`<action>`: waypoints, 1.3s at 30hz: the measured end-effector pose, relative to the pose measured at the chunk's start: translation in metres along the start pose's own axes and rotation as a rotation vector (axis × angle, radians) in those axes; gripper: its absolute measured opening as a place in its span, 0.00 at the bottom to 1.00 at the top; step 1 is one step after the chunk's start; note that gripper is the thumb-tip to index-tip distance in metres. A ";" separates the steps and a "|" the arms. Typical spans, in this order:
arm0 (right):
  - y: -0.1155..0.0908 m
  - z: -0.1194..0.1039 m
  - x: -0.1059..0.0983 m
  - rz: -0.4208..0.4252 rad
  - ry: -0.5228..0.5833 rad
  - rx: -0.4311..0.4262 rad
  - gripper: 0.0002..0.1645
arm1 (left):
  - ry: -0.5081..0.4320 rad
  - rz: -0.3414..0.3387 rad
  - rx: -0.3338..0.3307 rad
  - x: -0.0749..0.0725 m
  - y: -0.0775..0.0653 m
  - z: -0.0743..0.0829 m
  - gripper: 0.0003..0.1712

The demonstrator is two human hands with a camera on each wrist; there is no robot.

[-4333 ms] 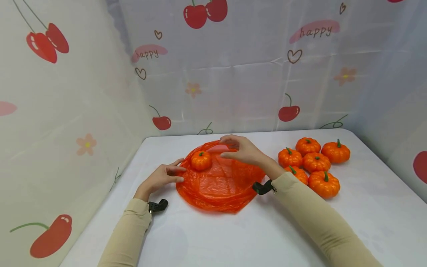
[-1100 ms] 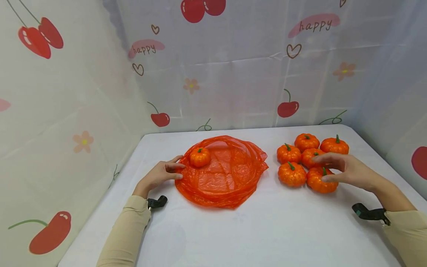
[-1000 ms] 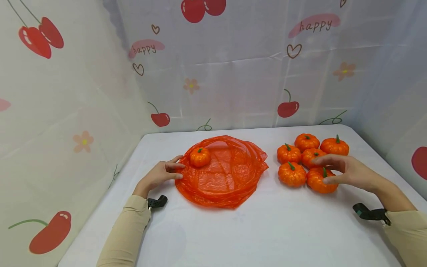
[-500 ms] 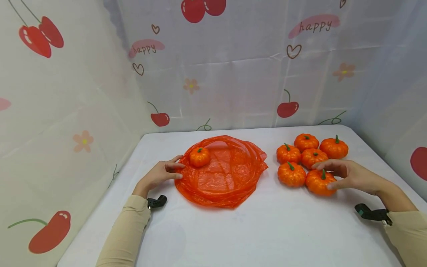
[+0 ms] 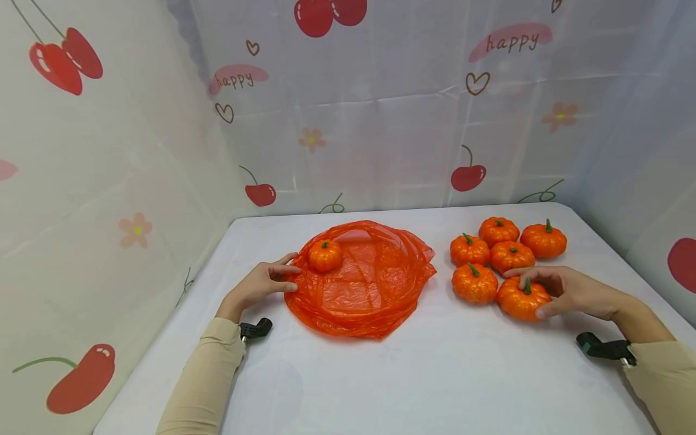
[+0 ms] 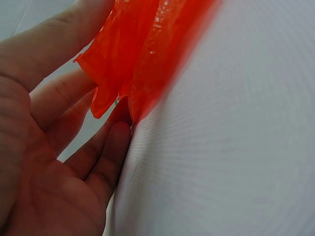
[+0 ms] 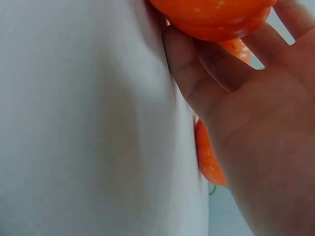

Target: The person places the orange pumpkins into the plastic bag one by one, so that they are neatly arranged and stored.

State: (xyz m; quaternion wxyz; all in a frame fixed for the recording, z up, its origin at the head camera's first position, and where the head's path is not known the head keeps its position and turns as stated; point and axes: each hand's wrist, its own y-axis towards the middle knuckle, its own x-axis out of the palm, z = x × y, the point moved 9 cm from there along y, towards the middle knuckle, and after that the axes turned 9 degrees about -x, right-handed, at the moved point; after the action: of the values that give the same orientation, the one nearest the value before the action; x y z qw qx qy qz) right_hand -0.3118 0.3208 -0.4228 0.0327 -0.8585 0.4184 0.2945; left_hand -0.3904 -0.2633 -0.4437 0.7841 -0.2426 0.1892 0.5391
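A thin red plastic bag (image 5: 353, 290) lies spread on the table with its mouth wide, and a small orange pumpkin (image 5: 325, 256) sits inside at its far left. My left hand (image 5: 261, 286) holds the bag's left edge; in the left wrist view the red film (image 6: 142, 54) passes between thumb and fingers. On the right, my right hand (image 5: 579, 294) grips the nearest pumpkin (image 5: 519, 300) of a cluster, fingers over its far side and thumb at its near right side. In the right wrist view that pumpkin (image 7: 216, 17) rests against the fingers, close over the white tablecloth.
Several more orange pumpkins with green stems, among them one at the cluster's front left (image 5: 475, 284) and one at its back right (image 5: 544, 240), stand beside the held one. A cherry-printed curtain (image 5: 370, 121) borders the white table (image 5: 348, 386).
My right hand went from over the bag to the cluster, then closed round the front pumpkin and shifted it slightly toward me. My left hand stayed at the bag's edge.
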 end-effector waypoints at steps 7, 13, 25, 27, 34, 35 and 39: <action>0.003 -0.007 -0.004 -0.009 0.001 -0.044 0.21 | -0.009 -0.001 0.000 0.001 0.000 0.000 0.28; 0.006 -0.019 -0.010 0.000 0.015 -0.077 0.20 | -0.037 -0.008 0.020 0.000 -0.001 0.002 0.27; 0.026 -0.047 -0.018 0.114 -0.026 -0.008 0.16 | -0.032 -0.005 0.020 -0.001 -0.001 0.001 0.27; 0.031 -0.051 -0.018 0.119 -0.015 -0.005 0.16 | -0.029 -0.003 0.020 -0.001 -0.001 0.001 0.28; 0.052 -0.056 -0.017 0.129 0.008 0.026 0.17 | -0.018 -0.003 0.020 -0.001 0.000 0.001 0.28; 0.055 -0.056 -0.016 0.125 0.018 0.034 0.17 | -0.017 -0.004 0.021 -0.001 0.000 0.001 0.28; 0.070 -0.060 -0.009 0.103 0.056 0.030 0.17 | -0.023 -0.009 0.019 0.000 -0.001 0.002 0.28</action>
State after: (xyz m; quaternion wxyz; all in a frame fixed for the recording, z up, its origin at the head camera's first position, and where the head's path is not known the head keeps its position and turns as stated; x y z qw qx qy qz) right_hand -0.3391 0.2636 -0.3547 0.0187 -0.8432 0.4672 0.2653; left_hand -0.3892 -0.2624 -0.4417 0.7908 -0.2298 0.1839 0.5366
